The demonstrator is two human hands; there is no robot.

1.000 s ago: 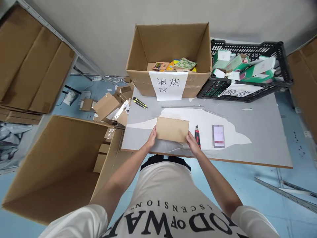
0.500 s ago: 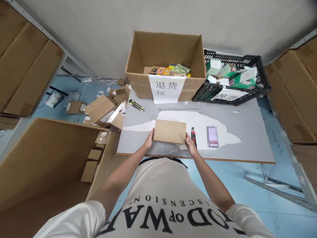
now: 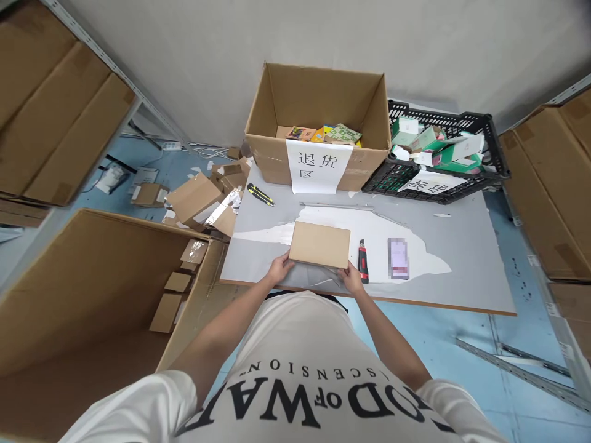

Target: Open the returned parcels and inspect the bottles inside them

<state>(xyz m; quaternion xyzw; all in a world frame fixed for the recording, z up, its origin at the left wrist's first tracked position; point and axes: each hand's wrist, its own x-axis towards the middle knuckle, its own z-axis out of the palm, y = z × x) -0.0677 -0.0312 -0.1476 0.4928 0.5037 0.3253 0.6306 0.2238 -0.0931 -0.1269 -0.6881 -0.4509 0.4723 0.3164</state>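
Note:
A plain brown cardboard box (image 3: 320, 244) is held between my two hands over the front of the table (image 3: 466, 246). My left hand (image 3: 279, 269) grips its near left corner, and my right hand (image 3: 351, 278) grips the near right corner. Parts of the fingers are hidden behind and under the box. Just right of my right hand lies a red and black box cutter (image 3: 363, 261). Beyond it is a phone (image 3: 398, 258) with a blurred screen. A yellow and black box cutter (image 3: 261, 194) rests farther back on the left.
At the back stands a large open carton (image 3: 268, 157) with small colourful packs inside. Beside it, a black crate (image 3: 496, 147) holds green and white boxes. A big open carton (image 3: 92, 277) fills the left, with smaller boxes inside. Discarded cardboard (image 3: 196, 200) is heaped beyond it.
My hands have slid to the box's near corners, still holding it, and the box tilts slightly differently. The whole view has shifted a little as my head moved.

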